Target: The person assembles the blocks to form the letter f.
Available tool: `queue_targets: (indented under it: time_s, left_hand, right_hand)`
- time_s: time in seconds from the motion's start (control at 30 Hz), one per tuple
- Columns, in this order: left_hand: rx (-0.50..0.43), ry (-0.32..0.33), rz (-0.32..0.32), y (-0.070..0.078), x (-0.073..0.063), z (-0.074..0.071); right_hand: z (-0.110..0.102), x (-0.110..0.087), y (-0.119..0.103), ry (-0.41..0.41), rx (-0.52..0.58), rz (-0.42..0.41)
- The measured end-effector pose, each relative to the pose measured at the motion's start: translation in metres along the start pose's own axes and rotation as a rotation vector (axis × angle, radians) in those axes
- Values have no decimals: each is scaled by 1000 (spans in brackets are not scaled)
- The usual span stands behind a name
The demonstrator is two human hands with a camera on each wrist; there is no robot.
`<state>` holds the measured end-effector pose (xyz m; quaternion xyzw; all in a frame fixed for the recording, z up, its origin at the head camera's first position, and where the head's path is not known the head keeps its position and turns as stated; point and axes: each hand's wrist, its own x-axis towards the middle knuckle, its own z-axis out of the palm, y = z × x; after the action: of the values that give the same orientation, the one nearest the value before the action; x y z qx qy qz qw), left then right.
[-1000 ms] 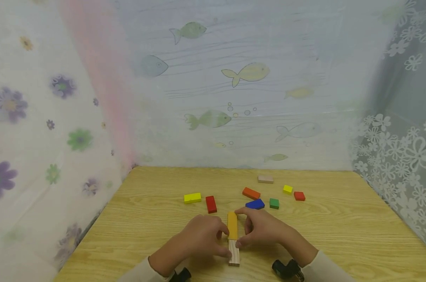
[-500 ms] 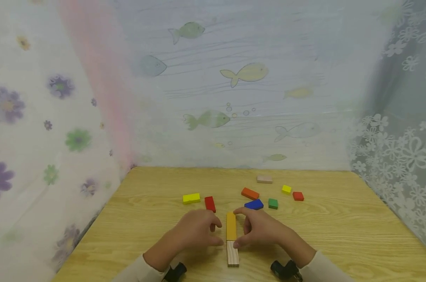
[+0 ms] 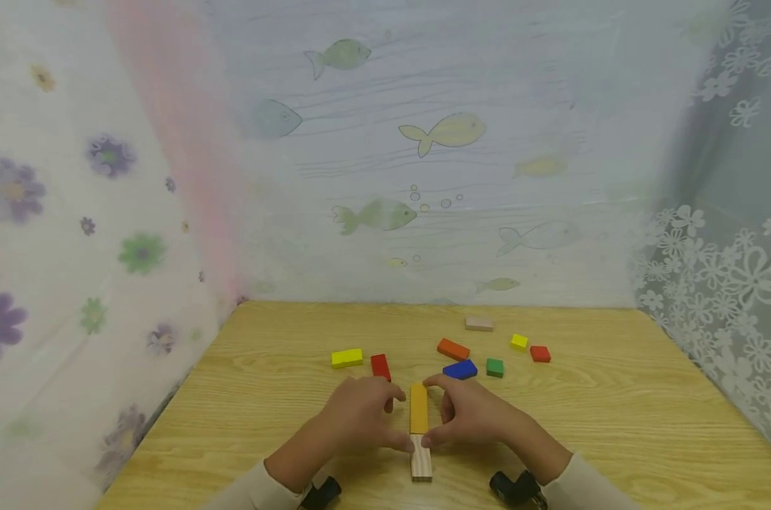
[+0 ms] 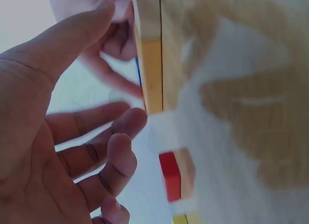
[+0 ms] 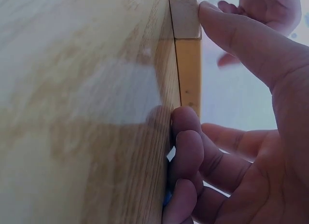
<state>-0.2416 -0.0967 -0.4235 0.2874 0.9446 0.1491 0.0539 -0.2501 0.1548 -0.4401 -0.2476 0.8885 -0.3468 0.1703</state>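
Note:
An orange block (image 3: 419, 409) and a plain wooden block (image 3: 421, 464) lie end to end on the table, in a line pointing away from me. Left of them is my left hand (image 3: 362, 414), thumb tip at the plain block's side and fingers loosely bent beside the orange one. On the other side, my right hand (image 3: 477, 414) has its thumb at the plain block near the joint. Its index fingertip touches the orange block's far end. In the right wrist view, the right fingers (image 5: 188, 151) are bent low by the tabletop. Neither hand grips a block.
Beyond the hands lie a red block (image 3: 380, 367), a yellow block (image 3: 347, 358), a blue block (image 3: 460, 370), an orange-red block (image 3: 453, 348), a green block (image 3: 494, 367), a small yellow block (image 3: 519, 342), a small red block (image 3: 540, 353) and a pale block (image 3: 479, 324).
My left hand drew back leftward from the two blocks, then came partly back, its thumb returning to the plain block. The right hand and the blocks have stayed in place.

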Motion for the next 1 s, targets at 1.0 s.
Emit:
queue_targets:
  time_s: [1.0]
  left_hand:
    - [-18,169,-121,-47,32,-4]
  right_hand:
    - [2,0,2,7,-26,-2]
